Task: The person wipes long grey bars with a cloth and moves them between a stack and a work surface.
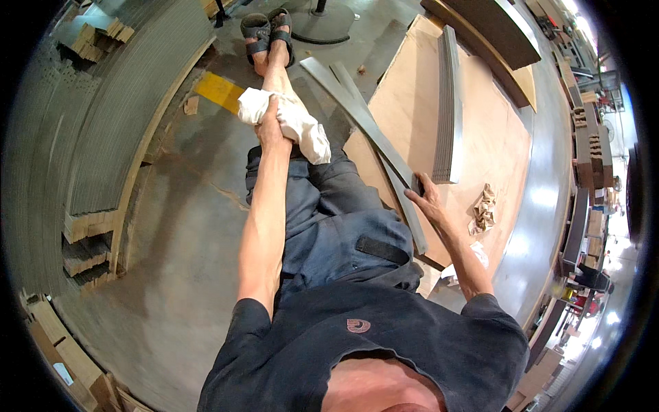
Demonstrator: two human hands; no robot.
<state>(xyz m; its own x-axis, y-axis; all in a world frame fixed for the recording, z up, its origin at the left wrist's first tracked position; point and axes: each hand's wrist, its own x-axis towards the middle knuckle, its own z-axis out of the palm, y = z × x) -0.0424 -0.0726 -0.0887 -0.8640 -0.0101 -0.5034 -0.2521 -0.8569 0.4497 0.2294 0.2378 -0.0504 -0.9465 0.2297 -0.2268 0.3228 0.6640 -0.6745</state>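
Concrete floor [171,226]: grey, cracked, with a yellow painted patch [218,90] near the feet. Stacked sheet material with cardboard edging [117,130] curves along the left side.

Plywood board [480,137]: large, pale brown, lying flat to the person's right. On it rests a stack of grey metal strips [449,103], long axis running away from the person. A crumpled brown paper [484,208] lies on the board near its near right edge, well apart from both hands.

Long grey metal strips [357,110]: two, lying diagonally across the board's left edge, far ends reaching out over the floor toward the sandalled feet [269,33].

Person: seated, legs in dark trousers stretched forward, dark short-sleeved shirt.

Right hand [429,199]: resting at the near part of the diagonal strips, close to the near end of the stack. Fingers curl over the upper strip, thumb on its near side; the strip passes under the fingertips and carries on past the hand on both sides. Grip closed on the strip.

Left hand [272,130]: arm extended straight along the leg. Fingers closed around a bunched white cloth [295,120], which is pressed against the shin. Cloth spills out on both sides of the fist, most of it hanging to the right of the fingers.
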